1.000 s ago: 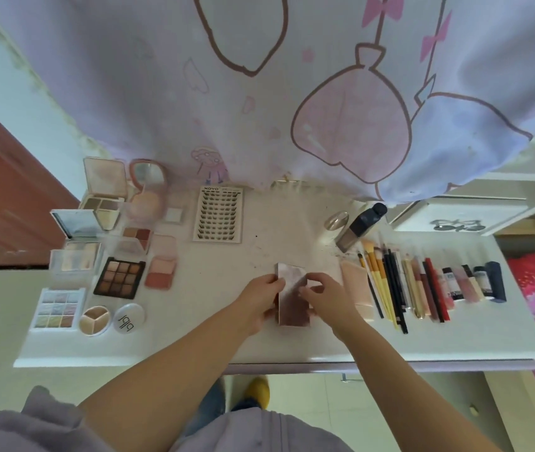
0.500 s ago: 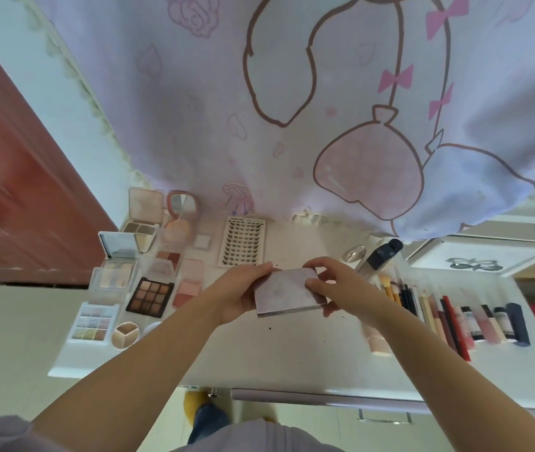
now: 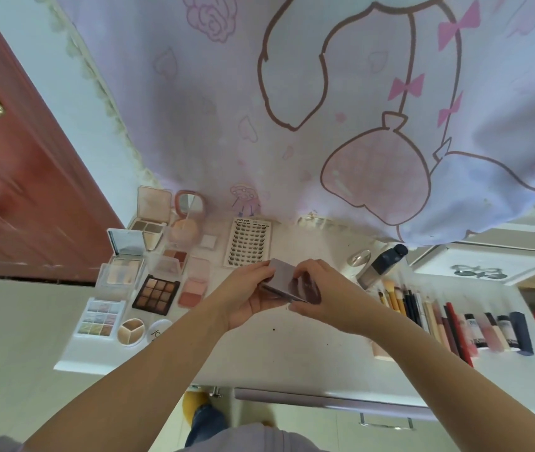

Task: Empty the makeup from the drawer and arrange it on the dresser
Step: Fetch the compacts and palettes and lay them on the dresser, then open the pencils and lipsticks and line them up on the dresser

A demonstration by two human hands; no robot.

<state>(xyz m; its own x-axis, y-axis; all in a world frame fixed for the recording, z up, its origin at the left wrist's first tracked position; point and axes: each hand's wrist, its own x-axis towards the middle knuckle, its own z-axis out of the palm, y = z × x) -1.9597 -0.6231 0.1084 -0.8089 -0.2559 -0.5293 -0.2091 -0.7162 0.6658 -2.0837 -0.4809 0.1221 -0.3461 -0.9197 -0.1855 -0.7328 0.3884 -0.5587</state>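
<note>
Palette point(image 3: 287, 278) tilted since — both hands' grip; dresser point(image 3: 292, 347) centre bare.

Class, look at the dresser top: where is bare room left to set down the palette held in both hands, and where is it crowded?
Bare: the white top near the front edge, beneath the palette, and the strip between the lash card and the dark-capped bottle. Crowded: the open compacts on the left and the row of brushes and tubes on the right.

A home bedroom is showing: a cartoon-print curtain point(image 3: 292, 109) is hanging behind a white makeup-covered bench point(image 3: 292, 350), beside a red door point(image 3: 15, 190).
</note>
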